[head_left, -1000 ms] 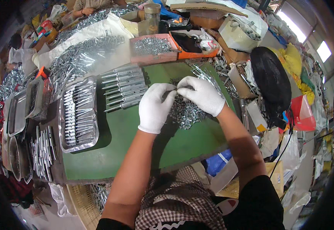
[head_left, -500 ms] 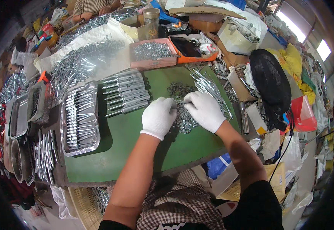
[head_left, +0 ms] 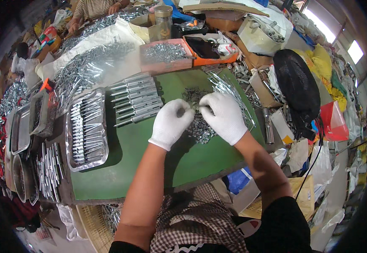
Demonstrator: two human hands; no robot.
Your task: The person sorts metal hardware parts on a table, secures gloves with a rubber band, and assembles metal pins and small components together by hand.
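My left hand (head_left: pixel 173 123), in a white knit glove, curls its thumb and index finger into a pinch above the green work surface (head_left: pixel 145 168). Facing it, my gloved right hand (head_left: pixel 223 116) also pinches with thumb and fingers. Whatever sits between the fingertips is too small to make out. Between and below the hands lies a heap of small silvery metal pieces (head_left: pixel 201 131), with a patch of small dark pieces (head_left: pixel 193 93) just beyond. A row of metal rods with sleeves (head_left: pixel 139 99) lies left of my left hand. Long thin metal pins (head_left: pixel 229 90) fan out beyond my right hand.
On the left, a metal tray (head_left: pixel 104 156) holds a column of slim fasteners. Loose rods (head_left: pixel 50 173) lie farther left. A pink bin (head_left: pixel 166 67) of small parts and an orange tray (head_left: pixel 217 62) stand at the back. Black mesh bag (head_left: pixel 296 88) at right; another person (head_left: pixel 97 9) sits far left.
Both hands have shifted slightly, the left one a little left with its thumb and finger now showing a rounded pinch. The view has moved a little. The other person's hands have shifted.
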